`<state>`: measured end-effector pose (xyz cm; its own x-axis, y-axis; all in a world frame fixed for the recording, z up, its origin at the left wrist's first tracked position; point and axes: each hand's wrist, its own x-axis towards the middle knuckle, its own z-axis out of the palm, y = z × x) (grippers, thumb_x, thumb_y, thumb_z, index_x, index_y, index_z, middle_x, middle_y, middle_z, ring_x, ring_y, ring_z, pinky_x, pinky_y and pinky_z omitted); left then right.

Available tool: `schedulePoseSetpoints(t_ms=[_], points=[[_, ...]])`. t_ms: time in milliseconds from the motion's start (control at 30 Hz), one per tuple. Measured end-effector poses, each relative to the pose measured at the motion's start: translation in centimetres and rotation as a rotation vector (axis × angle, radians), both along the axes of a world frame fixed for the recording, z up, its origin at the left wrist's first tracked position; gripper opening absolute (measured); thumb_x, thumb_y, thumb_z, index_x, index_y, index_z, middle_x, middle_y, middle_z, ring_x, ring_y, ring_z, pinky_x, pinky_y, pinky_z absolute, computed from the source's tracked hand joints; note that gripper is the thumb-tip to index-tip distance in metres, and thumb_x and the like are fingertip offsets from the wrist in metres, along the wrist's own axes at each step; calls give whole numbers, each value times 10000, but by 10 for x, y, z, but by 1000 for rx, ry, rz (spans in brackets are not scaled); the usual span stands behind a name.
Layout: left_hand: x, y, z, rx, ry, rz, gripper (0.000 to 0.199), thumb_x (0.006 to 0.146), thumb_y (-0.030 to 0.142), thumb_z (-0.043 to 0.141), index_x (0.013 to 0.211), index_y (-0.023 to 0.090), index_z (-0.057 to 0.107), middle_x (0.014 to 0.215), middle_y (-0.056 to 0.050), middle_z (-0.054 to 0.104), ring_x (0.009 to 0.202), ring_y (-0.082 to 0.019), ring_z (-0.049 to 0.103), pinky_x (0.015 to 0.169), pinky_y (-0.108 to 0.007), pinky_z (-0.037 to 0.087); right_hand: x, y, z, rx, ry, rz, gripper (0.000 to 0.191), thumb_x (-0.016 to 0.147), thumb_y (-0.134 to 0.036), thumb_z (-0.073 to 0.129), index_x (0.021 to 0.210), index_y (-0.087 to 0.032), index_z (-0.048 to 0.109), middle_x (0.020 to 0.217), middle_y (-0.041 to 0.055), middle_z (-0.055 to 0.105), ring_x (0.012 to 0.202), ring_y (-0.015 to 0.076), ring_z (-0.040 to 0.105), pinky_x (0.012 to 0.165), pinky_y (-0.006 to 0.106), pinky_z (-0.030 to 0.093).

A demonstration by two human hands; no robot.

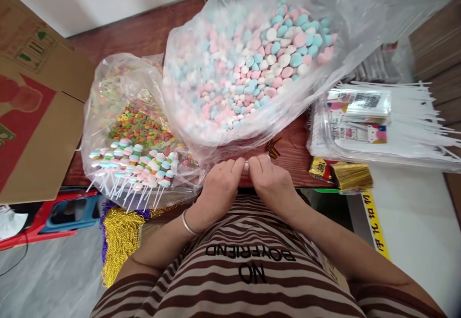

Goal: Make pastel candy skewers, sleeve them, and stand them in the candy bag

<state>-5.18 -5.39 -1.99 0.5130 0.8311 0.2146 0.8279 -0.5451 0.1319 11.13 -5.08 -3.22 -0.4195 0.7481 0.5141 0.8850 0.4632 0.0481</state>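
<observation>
My left hand (pixel 220 183) and my right hand (pixel 272 183) meet at the table's front edge, both with fingers curled closed. Between their fingertips a small whitish bit shows; the fingers cover most of it, so I cannot tell its kind. Just beyond my hands lies a big clear bag of pink, blue and white marshmallows (pixel 284 54). To the left, several marshmallow skewers (pixel 133 162) on white sticks rest on a clear bag of colourful ring-shaped candies (pixel 140 126). A few loose gold twist ties (pixel 272 149) lie beyond my right hand.
On the right stands a clear plastic tray (pixel 320 140) with white sticks (pixel 414 116) and small printed packets (pixel 367 106). A pack of gold twist ties (pixel 353 176) lies before it. A cardboard box (pixel 43 154) stands left. Gold bead strings (pixel 122 241) hang below the table (pixel 144 39).
</observation>
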Motion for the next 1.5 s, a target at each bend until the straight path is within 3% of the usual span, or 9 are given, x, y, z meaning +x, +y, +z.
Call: schedulePoseSetpoints(t_ms=[100, 467, 600, 733, 933, 1067, 1200, 1400, 1500], points=[[-1, 4, -5, 48, -139, 51, 309, 1000, 104, 439, 1285, 120, 557, 918, -70, 678, 830, -206, 631, 752, -315, 506, -4, -9, -5, 41, 35, 31, 211, 1020, -137, 482, 830, -173, 567, 664, 32, 562, 530, 155, 430, 517, 313, 268], [6, 13, -4, -107, -700, 194, 161, 919, 95, 613, 1012, 186, 707, 894, -28, 732, 815, -146, 660, 762, -267, 506, -12, -8, -20, 58, 302, 38, 174, 1013, -141, 524, 848, -190, 554, 682, 10, 595, 563, 127, 503, 522, 287, 331], [7, 17, -7, -409, -990, 297, 71, 909, 234, 672, 906, 182, 721, 842, -25, 727, 760, -140, 640, 720, -265, 496, -12, -3, -26, 0, 487, 28, 164, 1000, -142, 508, 852, -199, 550, 690, 4, 606, 601, 130, 551, 535, 268, 365], [12, 22, -12, -865, -1361, 344, 248, 827, 395, 772, 889, 165, 701, 584, 51, 573, 496, -72, 451, 494, -205, 358, -9, 1, -30, -116, 763, 39, 153, 962, -146, 538, 830, -222, 534, 697, -22, 622, 577, 123, 556, 578, 251, 419], [25, 27, -6, -955, -1602, 388, 366, 685, 425, 871, 738, 145, 641, 574, 53, 542, 460, -30, 352, 420, -165, 225, -4, 5, -25, -249, 840, 85, 130, 952, -170, 558, 834, -222, 550, 721, -12, 635, 602, 130, 574, 591, 254, 436], [25, 30, -3, -1022, -1685, 435, 397, 641, 413, 894, 726, 146, 612, 571, 67, 501, 445, -16, 316, 402, -149, 172, -2, 4, -19, -379, 950, 44, 31, 955, -229, 579, 931, -217, 564, 838, 12, 641, 655, 139, 583, 623, 269, 475], [23, 32, -3, -1023, -1706, 463, 404, 639, 405, 900, 729, 151, 598, 557, 84, 451, 436, -12, 297, 396, -144, 174, -4, 5, -14, -490, 1052, 51, 390, 890, -324, 723, 1221, -200, 560, 1109, 81, 640, 744, 160, 608, 632, 295, 510], [28, 28, -8, -953, -1624, 416, 345, 781, 439, 806, 791, 178, 581, 544, 87, 433, 450, -42, 318, 410, -158, 211, -8, 10, -18, -371, 1035, 67, 75, 979, -244, 622, 992, -180, 658, 896, 50, 689, 801, 178, 651, 725, 298, 518], [23, 26, -14, -710, -1278, 325, 208, 942, 397, 637, 917, 191, 617, 598, 62, 505, 504, -75, 425, 493, -188, 360, -4, 12, -23, -273, 894, 89, 131, 1020, -214, 533, 989, -191, 658, 895, 62, 708, 842, 190, 658, 775, 315, 513]])
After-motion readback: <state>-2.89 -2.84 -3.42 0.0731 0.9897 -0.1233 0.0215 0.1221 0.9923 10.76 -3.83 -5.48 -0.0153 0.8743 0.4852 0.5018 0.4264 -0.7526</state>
